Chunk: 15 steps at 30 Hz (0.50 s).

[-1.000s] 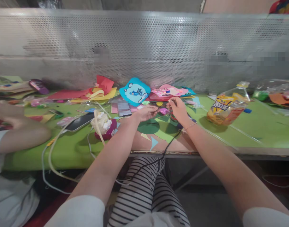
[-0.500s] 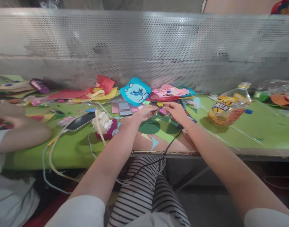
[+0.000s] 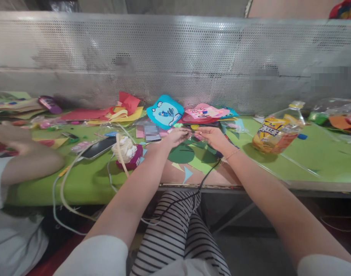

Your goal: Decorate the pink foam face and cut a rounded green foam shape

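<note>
My left hand (image 3: 178, 137) and my right hand (image 3: 212, 138) face each other over the table, fingertips close together. The fingers of both are drawn into a pinch; what they hold, if anything, is too small and covered to name. A small yellow piece (image 3: 194, 127) lies just beyond my right fingertips, and a light green piece (image 3: 178, 125) sits behind my left hand. Dark green paper circles (image 3: 181, 153) lie below the hands. Behind them stand a blue paper card with a cartoon drawing (image 3: 165, 112) and a pink decorated card (image 3: 205, 112).
A plastic bottle with a yellow label (image 3: 277, 130) stands at right. To the left are a phone (image 3: 99, 148), a purple-based object with a cream top (image 3: 129, 153), cables and coloured paper (image 3: 89, 114). Another person's arm (image 3: 31, 161) rests at far left. A perforated metal panel (image 3: 175, 57) rises behind.
The fingers of my right hand have straightened a little toward the left hand. The pink piece at its fingertips is now mostly covered. Everything else stays in place.
</note>
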Each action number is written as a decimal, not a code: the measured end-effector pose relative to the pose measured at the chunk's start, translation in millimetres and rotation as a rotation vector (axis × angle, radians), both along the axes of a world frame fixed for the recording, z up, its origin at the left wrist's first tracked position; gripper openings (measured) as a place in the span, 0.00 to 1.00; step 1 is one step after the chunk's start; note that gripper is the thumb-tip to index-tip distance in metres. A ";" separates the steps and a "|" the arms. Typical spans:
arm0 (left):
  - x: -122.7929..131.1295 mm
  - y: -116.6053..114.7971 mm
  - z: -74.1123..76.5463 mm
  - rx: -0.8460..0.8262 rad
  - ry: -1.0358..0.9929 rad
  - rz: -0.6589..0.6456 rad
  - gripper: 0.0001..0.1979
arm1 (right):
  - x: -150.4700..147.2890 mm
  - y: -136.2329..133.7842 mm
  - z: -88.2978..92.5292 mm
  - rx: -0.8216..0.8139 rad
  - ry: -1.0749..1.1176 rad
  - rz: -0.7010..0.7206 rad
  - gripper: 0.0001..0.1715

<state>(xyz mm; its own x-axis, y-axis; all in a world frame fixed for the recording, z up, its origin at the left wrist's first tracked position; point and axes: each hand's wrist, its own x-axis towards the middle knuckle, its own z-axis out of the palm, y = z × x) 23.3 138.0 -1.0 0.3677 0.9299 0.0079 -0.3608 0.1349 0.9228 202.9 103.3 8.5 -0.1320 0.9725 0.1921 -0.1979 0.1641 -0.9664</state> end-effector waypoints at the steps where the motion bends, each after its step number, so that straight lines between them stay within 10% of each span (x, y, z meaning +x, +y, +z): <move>1: 0.3 -0.3 0.6 0.001 0.004 0.006 0.07 | -0.1 -0.4 0.0 -0.013 0.016 0.019 0.13; 8: 2.1 8.2 -5.5 0.051 0.106 0.116 0.01 | 1.3 0.3 0.3 0.073 -0.129 -0.095 0.14; 15: -4.3 5.0 -1.2 0.453 0.694 0.336 0.07 | 1.6 0.9 -4.2 0.008 -0.042 0.018 0.09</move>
<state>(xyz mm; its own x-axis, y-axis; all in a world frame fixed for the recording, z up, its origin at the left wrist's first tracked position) 19.0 143.0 -2.2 0.1351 0.9511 0.2778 0.3440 -0.3080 0.8870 204.6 104.2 4.3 -0.1572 0.9683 0.1941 -0.1599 0.1690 -0.9726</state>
